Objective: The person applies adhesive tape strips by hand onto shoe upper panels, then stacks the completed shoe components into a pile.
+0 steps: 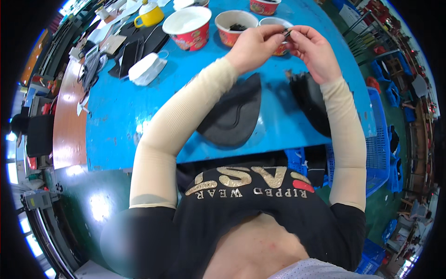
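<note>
My left hand [258,49] and my right hand [316,52] meet above the far part of the blue table. Both are closed, with thumbs and forefingers pinching a small dark piece [287,34] between them; it is too small to name. Partly hidden behind my fingers is a red-and-white paper bowl [275,21]. Left of it, another such bowl [224,35] contains small black bits. On the table below my left hand lies a flat black curved panel [239,111] with a rounded edge. A stack of similar black pieces [309,100] rests near my right wrist, partly covered by my sleeve.
A larger paper bowl [190,38], a yellow mug [151,16] and a white face mask [147,69] stand or lie at the far left of the blue table [121,125], beside dark sheets. Blue plastic crates [380,139] stand off its right edge.
</note>
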A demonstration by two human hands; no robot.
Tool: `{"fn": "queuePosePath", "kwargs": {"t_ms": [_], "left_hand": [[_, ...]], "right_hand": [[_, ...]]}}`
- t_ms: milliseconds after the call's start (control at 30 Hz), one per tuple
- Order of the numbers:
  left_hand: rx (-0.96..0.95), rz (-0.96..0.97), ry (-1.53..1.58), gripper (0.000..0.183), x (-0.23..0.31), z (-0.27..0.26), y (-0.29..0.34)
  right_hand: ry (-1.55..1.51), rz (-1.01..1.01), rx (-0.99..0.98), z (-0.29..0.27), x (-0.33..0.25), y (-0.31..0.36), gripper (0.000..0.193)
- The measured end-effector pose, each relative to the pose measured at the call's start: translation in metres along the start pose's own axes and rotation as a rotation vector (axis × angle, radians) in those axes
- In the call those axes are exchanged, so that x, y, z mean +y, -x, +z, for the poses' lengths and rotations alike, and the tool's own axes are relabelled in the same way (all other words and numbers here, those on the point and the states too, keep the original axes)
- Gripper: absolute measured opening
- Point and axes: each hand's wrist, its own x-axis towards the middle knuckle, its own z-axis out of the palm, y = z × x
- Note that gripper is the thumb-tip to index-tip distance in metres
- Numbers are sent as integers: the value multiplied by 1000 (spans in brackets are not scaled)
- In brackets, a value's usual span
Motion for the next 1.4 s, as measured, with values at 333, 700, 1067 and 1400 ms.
{"fn": "queuePosePath", "kwargs": {"t_ms": [333,700,1067,1400], "left_hand": [[81,-51,-346,19,31,-84,118],[198,-292,184,17,18,-84,134],[164,-239,67,12,20,-88,129],[229,-190,-76,11,73,-92,136]], "right_hand": [[93,334,-297,92,36,21,19],[1354,184,-26,73,87,-176,34],[1589,142,-43,87,74,-159,30],[1378,-29,-3,89,67,-148,24]]}}
